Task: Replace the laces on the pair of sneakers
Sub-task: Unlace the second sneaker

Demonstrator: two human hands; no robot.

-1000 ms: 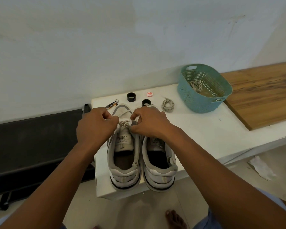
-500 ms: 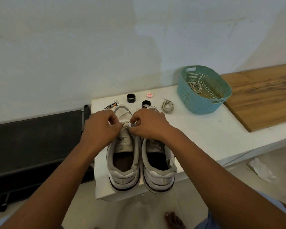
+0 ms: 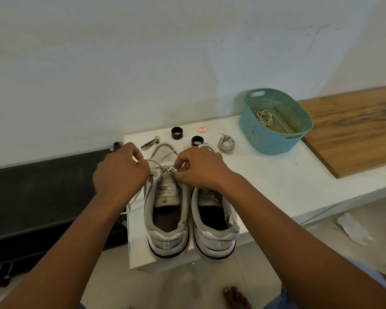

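Two white and grey sneakers stand side by side, heels towards me, on a white table [image 3: 276, 181]. My left hand [image 3: 120, 172] and my right hand [image 3: 201, 167] both pinch the pale lace [image 3: 163, 168] across the top eyelets of the left sneaker [image 3: 166, 208]. A loop of lace arcs between the hands, and a loose end trails off the table's left edge. My right hand covers the front of the right sneaker [image 3: 214, 219]. A coiled grey lace [image 3: 226, 143] lies behind the shoes. Another lace [image 3: 264, 118] sits in the teal basket [image 3: 274, 139].
Behind the shoes lie a nail clipper [image 3: 151, 143], two black rings [image 3: 177, 133] [image 3: 196, 140] and a round red-and-white cap [image 3: 202, 129]. A wooden board [image 3: 354, 128] covers the table's right end. A dark bench [image 3: 42, 197] stands left. My bare foot [image 3: 235, 297] is on the floor.
My hands have drawn apart to the sides, pulling the lace out into a visible loop over the left sneaker's tongue. The shoes have stayed put.
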